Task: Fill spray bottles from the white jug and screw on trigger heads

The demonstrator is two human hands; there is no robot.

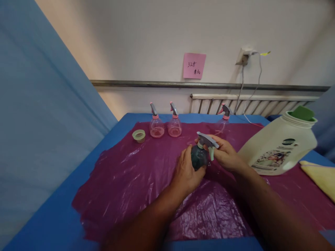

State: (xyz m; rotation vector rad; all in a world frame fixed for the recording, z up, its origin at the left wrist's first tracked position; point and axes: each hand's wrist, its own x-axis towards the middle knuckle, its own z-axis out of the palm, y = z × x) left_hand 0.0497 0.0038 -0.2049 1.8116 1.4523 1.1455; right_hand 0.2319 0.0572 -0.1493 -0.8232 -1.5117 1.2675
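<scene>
A dark green spray bottle [199, 157] with a grey trigger head is held between both hands above the purple plastic sheet [146, 174]. My left hand [187, 170] wraps round the bottle's body from the left. At the bottle's neck, my right hand [223, 152] has its fingers closed round the grey spray head [206, 138]. Two clear spray bottles with pink liquid, one left [157, 129] and one right [175, 128], stand upright farther back. Behind my right hand stands another clear spray bottle [222, 123] with a pink and black head, partly hidden.
A big cream jug [277, 146] with something green in its mouth tilts at the right, near a yellow cloth [319, 176]. Left of the bottles sits a small lidded cup [139, 136]. A blue curtain [47, 104] hangs on the left; a cord [242, 83] runs down from the wall socket.
</scene>
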